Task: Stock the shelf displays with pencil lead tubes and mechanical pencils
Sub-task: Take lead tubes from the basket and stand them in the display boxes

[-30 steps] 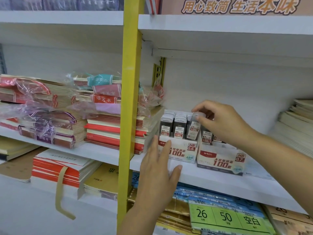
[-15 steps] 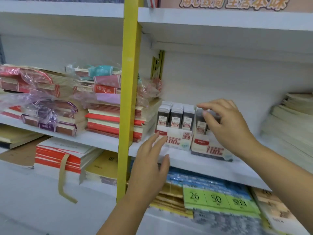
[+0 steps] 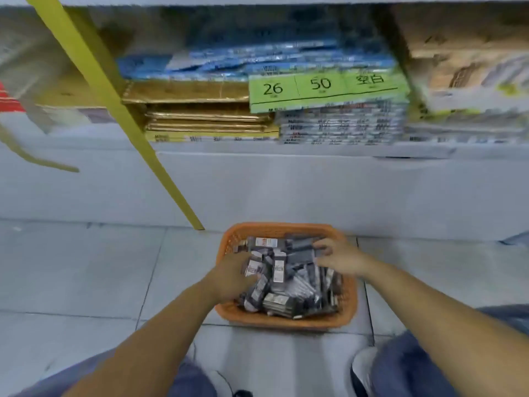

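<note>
Head view: the orange basket (image 3: pixel 286 320) stands on the tiled floor (image 3: pixel 86 267), just in front of the shelf (image 3: pixel 286 151). Lead tubes (image 3: pixel 289 282) fill it in a loose heap. The left hand (image 3: pixel 232 275) lies in the heap's left side. The right hand (image 3: pixel 339 256) rests on tubes at the far right. Owing to blur, it cannot be told whether either hand grips a tube.

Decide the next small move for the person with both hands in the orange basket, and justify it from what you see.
Probably close one hand on a few pencil lead tubes and lift them out. Both the left hand and right hand are down among the loose tubes in the orange basket, and blur hides whether either grips any yet.
</note>
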`<state>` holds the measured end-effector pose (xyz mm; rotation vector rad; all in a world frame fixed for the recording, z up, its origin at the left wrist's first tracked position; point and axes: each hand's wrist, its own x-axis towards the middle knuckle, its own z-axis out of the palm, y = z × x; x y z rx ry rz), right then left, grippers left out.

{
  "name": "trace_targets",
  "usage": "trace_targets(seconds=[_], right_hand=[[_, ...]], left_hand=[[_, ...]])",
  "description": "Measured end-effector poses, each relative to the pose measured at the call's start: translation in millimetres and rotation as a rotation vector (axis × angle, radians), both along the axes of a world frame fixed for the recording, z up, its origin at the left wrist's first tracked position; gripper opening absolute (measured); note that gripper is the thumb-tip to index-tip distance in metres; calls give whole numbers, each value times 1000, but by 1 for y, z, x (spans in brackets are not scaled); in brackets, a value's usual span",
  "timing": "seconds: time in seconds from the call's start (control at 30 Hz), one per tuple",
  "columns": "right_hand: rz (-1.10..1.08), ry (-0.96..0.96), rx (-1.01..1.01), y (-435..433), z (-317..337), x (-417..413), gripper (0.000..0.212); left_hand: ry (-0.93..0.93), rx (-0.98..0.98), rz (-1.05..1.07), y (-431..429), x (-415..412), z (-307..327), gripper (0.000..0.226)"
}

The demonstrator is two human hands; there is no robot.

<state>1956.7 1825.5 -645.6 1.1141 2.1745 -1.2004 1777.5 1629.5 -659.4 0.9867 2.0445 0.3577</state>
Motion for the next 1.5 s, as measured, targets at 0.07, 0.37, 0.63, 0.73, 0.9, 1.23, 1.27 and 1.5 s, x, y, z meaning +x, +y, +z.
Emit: trace_targets(seconds=[0.07, 0.37, 0.63, 0.73, 0.9, 1.23, 1.27, 1.5], right_hand=[[-35, -62, -30, -8, -46, 8, 52], [-83, -109, 201, -36, -127, -10, 40], [-171, -116, 136, -45, -138, -13, 48], [-193, -135, 67, -46, -141, -13, 45], [-119, -156, -8, -46, -139, -20, 48], [-283, -95, -268, -45, -146, -17, 63], [-292, -107, -262, -42, -146, -13, 47], [-404, 18, -86, -27, -107, 9, 21]], left_hand=[[-22, -51, 94, -1, 7, -38, 57], [-6, -94, 325, 2, 25, -115, 70], [43, -74, 391, 15, 28, -128, 43], [-7, -63, 410, 16, 26, -129, 25], [-129, -22, 464, 8, 17, -126, 21], [-519, 26, 795, -16, 1, -99, 25], [-552, 34, 808, -19, 2, -97, 24], [-666, 91, 997, -22, 10, -69, 17]])
